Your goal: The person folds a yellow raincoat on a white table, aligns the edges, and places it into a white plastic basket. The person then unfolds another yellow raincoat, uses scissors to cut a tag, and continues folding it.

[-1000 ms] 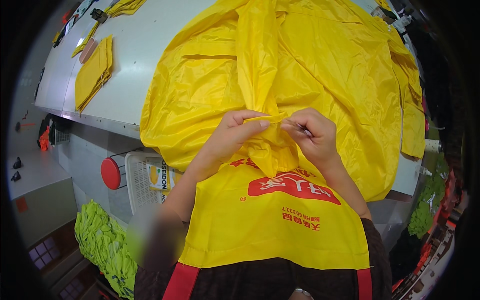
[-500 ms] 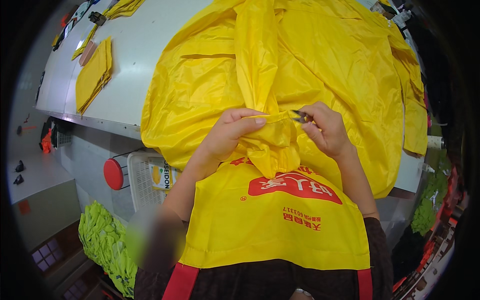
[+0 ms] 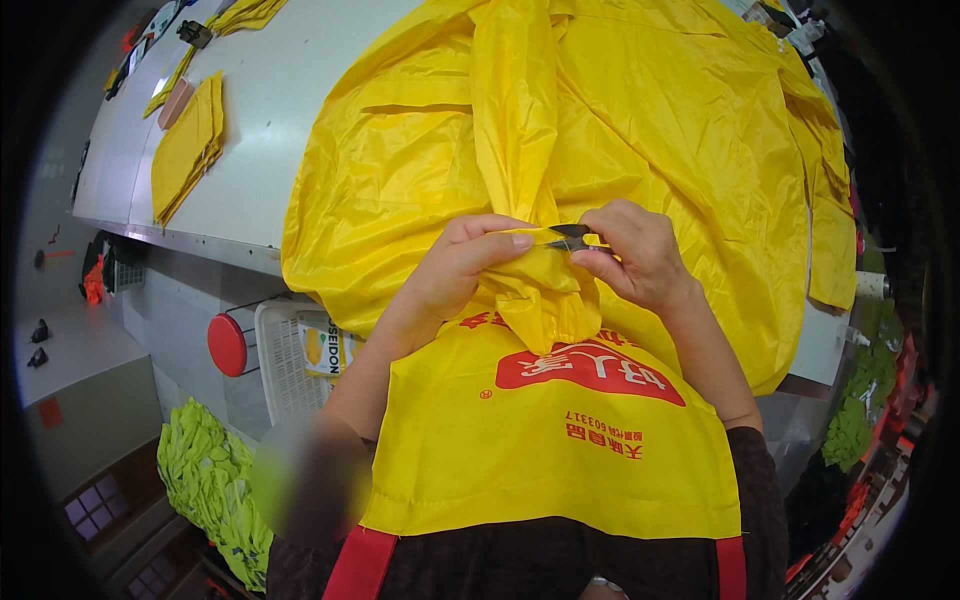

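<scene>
A large yellow jacket [image 3: 390, 150] of thin shiny cloth covers much of the table, one sleeve running down its middle toward me. My left hand [image 3: 460, 262] pinches the edge of that sleeve's cuff [image 3: 545, 295], thumb on top. Black thread snips [image 3: 577, 240] are in my right hand [image 3: 637, 255], held between thumb and fingers. Their blades point left, at the cuff edge close to my left fingertips. The gathered end of the cuff hangs over the yellow apron [image 3: 540, 480] that I wear.
On the white table [image 3: 265, 130] at left lie folded yellow pieces [image 3: 187, 150] beside a pinkish block [image 3: 176, 104]. Below its edge stand a red stool [image 3: 227, 345] and a white basket [image 3: 285, 370]. Lime-green cloth [image 3: 210, 490] is heaped at lower left.
My right hand has moved the snips left, bringing the blades from beside the cuff onto its edge. My left hand keeps its pinch in the same place.
</scene>
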